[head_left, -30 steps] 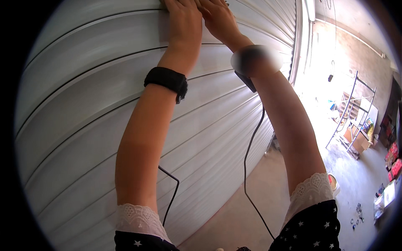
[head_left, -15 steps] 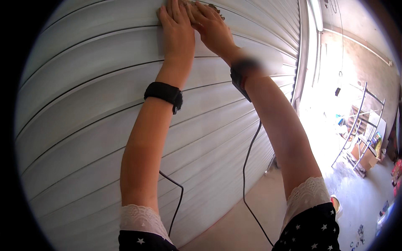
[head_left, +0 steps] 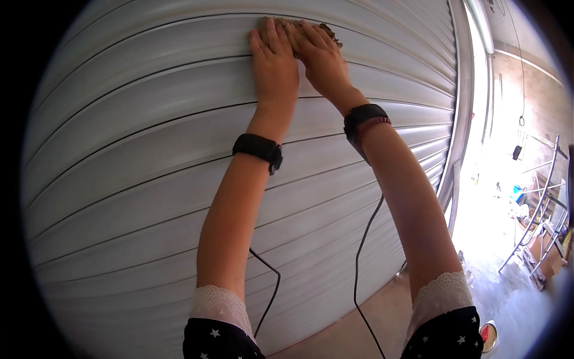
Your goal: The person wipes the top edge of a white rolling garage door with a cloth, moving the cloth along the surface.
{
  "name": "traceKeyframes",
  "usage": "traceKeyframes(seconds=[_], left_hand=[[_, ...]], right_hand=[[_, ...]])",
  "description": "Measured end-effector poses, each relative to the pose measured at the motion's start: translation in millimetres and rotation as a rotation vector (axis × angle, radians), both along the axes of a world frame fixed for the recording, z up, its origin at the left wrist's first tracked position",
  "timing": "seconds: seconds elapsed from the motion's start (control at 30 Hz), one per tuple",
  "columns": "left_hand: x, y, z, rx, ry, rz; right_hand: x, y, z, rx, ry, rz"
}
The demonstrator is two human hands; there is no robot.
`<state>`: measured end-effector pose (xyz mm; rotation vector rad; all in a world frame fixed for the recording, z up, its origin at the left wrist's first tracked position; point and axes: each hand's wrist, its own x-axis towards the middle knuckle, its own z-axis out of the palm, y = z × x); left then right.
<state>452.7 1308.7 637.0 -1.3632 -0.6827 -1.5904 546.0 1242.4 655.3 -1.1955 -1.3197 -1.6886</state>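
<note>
One brownish cloth under left hand and right hand, both flat, fingers straight, against grey slatted shutter

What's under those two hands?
A brownish cloth, it seems, under the left hand and right hand, against the grey slatted shutter. Its upper edge and a ruffled right end peek out; the rest, and the shutter behind it, are covered.

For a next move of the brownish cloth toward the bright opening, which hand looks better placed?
The right hand, probably. It lies on the cloth against the slatted shutter, on the side nearer the bright opening. The left hand also rests on the cloth, but farther from that opening.
</note>
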Motion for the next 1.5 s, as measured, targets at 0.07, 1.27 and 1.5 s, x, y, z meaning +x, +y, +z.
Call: traceKeyframes(seconds=[0.07,1.27,1.5], left_hand=[[21.6,-9.9,-1.9,0.024,0.004,0.040],[589.8,-301.6,-7.0,0.065,0.127,0.117],[628.7,-333.8,-4.6,-0.010,0.191,0.091]], right_hand=[[22.1,-10.0,-0.5,0.003,-0.006,0.003],[593.1,-303.7,-8.1,0.025,0.007,-0.127],[637.6,-329.8,-8.0,0.052,0.011,-0.132]])
